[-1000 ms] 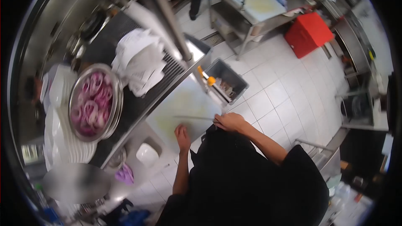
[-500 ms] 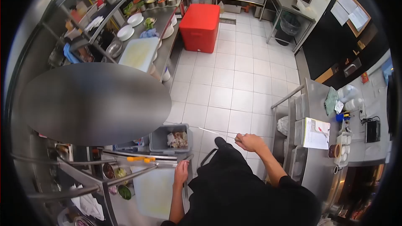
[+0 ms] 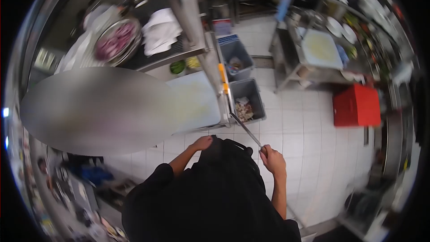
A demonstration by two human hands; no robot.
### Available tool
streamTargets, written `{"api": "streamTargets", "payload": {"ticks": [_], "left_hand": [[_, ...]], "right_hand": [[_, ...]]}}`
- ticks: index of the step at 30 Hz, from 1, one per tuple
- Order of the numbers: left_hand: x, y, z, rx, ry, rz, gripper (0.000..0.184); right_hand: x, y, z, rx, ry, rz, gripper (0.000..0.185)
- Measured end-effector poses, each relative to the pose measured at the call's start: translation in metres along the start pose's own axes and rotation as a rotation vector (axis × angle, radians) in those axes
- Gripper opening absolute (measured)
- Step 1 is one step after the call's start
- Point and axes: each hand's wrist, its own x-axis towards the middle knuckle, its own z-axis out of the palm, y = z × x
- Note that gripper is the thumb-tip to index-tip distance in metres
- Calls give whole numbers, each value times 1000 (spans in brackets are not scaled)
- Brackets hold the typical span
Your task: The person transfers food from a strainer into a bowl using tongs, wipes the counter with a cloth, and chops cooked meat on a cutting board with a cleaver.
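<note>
My right hand is closed around the dark handle of a long knife. Its narrow grey blade points up and left, with the tip by the counter edge near a grey bin holding food scraps. My left hand lies against the front of my black apron, fingers curled; whether they grip the cloth or something small is hidden. Just beyond this hand is a pale cutting board on the counter.
A second grey bin stands behind the first. Orange-handled tools hang along the counter edge. A red cooler is on the tiled floor at right. A bowl of sliced red onion and a white cloth rest on the shelf.
My view has swung left, so the cooler now appears at right and the bins ahead. My left hand has moved from the counter edge to my apron. The knife stays in my right hand.
</note>
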Motion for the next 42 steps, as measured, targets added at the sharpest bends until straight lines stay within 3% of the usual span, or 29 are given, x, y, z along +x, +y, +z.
{"api": "streamTargets", "payload": {"ticks": [2,4,7,10,13,14,16,24,30,32,38,42], "left_hand": [[-54,-60,5,26,133,-144,28],[-97,-158,49,354,143,-243,30],[-157,-215,110,-433,520,-895,28],[-198,-216,135,-932,674,-1109,26],[-211,-216,126,-1113,917,-982,24],[-206,-245,132,-1157,1014,-881,24],[-214,-241,82,-977,1134,-815,25],[-254,-329,-112,-449,1745,-677,17],[-252,-363,-214,-302,1600,-672,14],[-238,-362,-226,-170,1554,-771,11],[-207,-353,-235,-17,1544,-1103,13],[-207,-356,-230,5,1472,-1102,18]], "right_hand": [[35,-29,5,-29,-56,-113,29],[68,-66,14,-60,-120,-206,29],[109,-119,56,-9,-108,-284,33],[154,-164,104,-4,-91,-246,35],[196,-196,148,-64,-20,-147,36],[207,-200,159,-76,9,-172,36],[227,-207,186,-105,91,-137,37],[258,-212,253,-207,317,-124,40],[261,-219,268,-239,386,-29,43],[258,-219,271,-175,485,-86,42],[257,-221,272,-160,431,-24,40],[257,-226,272,-145,447,-4,38]]}}
